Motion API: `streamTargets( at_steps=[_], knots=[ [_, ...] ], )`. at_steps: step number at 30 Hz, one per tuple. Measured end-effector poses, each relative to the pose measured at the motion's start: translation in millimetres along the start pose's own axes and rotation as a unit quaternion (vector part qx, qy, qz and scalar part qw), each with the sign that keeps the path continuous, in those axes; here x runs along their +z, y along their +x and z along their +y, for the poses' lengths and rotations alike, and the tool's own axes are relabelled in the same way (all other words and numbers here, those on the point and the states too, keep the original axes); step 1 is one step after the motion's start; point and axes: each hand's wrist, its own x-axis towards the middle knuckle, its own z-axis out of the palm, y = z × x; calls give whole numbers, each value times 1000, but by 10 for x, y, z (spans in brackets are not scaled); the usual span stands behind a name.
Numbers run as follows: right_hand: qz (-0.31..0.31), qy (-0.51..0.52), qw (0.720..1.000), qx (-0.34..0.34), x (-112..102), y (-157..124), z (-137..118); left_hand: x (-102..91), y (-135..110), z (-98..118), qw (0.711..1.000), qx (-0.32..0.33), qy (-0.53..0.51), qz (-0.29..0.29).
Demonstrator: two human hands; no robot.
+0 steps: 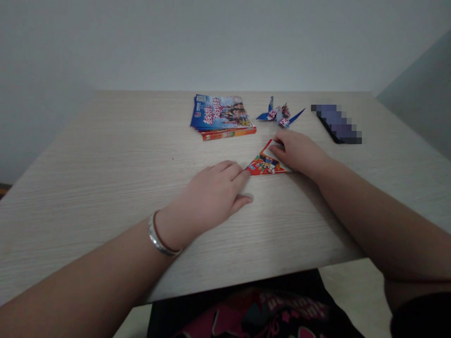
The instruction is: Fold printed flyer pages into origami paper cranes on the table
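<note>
1. Centre of frame, slightly right: folded paper triangle (265, 165) lies flat on the table (105, 155), red printed face up, one long edge toward the person.
2. Left hand (211, 192): fingers loose, gripping nothing. Its fingertips (243, 174) touch the triangle's left corner. Bracelet (160, 240) on that wrist.
3. Right hand (299, 152): palm down, fingers unclenched, pressing the triangle's right part and top corner onto the table. No pinch.
4. Upper middle: stack of printed sheets (221, 117), paper crane (280, 114) just right of it, dark phone (338, 126) further right. All apart from both hands.
5. Judgement: step looks like setting a crease. To do it well:
   - Use the right hand as an anchor so the layers don't slide.
   - Check that the corners line up before committing.
   - Run the left fingertips along the folded edge from the corner outward, with firm pressure in one pass.
</note>
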Motion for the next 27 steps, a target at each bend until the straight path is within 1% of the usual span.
streamTargets(
  at_steps=[5,12,19,27],
  knots=[
    [2,-2,1000,0,30,-5,21,1,-20,-25,1000,15,15,0],
    [-5,-1,1000,1,7,-10,-6,-7,-26,-24,1000,16,13,-10],
    [14,-3,1000,-12,43,3,34,17,-39,-19,1000,15,17,-15],
    [13,11,1000,0,57,-8,65,9,-89,-44,1000,14,4,-21]
  ],
)
